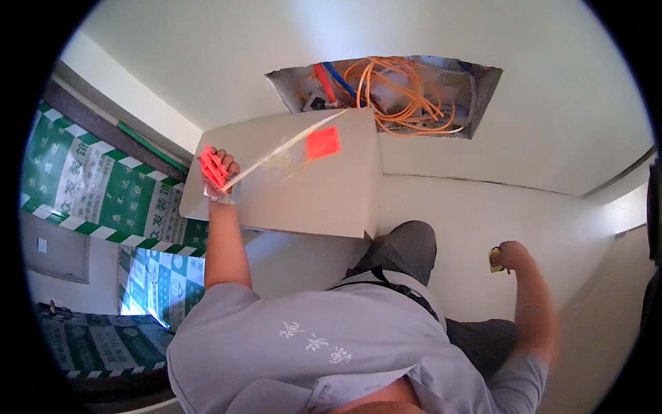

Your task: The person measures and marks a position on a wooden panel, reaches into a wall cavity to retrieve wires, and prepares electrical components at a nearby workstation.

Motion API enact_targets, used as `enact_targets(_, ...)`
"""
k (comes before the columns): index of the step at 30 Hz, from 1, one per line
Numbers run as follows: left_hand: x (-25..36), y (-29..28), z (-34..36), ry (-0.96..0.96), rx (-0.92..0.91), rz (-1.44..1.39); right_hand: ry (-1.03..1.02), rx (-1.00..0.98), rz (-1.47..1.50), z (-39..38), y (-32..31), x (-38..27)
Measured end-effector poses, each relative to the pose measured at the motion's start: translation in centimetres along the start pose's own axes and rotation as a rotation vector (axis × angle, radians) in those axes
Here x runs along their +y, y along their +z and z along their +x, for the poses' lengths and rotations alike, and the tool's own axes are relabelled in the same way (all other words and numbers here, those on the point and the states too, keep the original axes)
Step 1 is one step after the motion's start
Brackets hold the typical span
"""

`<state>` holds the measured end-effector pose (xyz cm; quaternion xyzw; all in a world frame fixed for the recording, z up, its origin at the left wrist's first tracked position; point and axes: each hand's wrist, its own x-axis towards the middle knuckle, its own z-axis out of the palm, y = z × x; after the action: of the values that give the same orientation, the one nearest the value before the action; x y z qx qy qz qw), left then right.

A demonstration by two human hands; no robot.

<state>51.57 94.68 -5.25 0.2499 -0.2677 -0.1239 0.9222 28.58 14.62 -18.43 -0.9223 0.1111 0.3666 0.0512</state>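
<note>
A: What comes first, on the left?
B: Green-and-white sheeting [110, 186], then the left hand [222, 171] at the left end of a tan box [296, 200]. Its fingers are clamped on a bunch of orange pieces [212, 168].

A: Is it resting on the box?
B: I can't tell whether they touch. Clear film [276, 165] with a pale strip runs rightward from that hand (it looks like a bag, though I wouldn't swear to it), and an orange square [323, 143] shows at its other end.

A: And beyond that?
B: A recess [487, 96] with coiled orange cables [403, 103], behind the box. Farthest right is the right hand [516, 257], its fingers closed on a small yellow object [494, 259], well apart from the box.

A: Which step is this?
B: I'd judge it a holding step, both hands loaded.

A: What does the next move call for?
B: A firm left grip, I'd say, so the loose-looking pieces don't slide apart.
</note>
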Motion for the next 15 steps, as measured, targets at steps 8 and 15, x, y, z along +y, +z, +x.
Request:
enact_targets(8,0.7,1.0,-5.0,0.411,0.872,0.366,-0.091,-0.256,-0.043,10.7,20.4,-5.2)
enact_targets(15,2.1,3.8,-1.4,0.643,1.093,0.464,-0.279,-0.348,-0.142,16.8,31.7,-3.2)
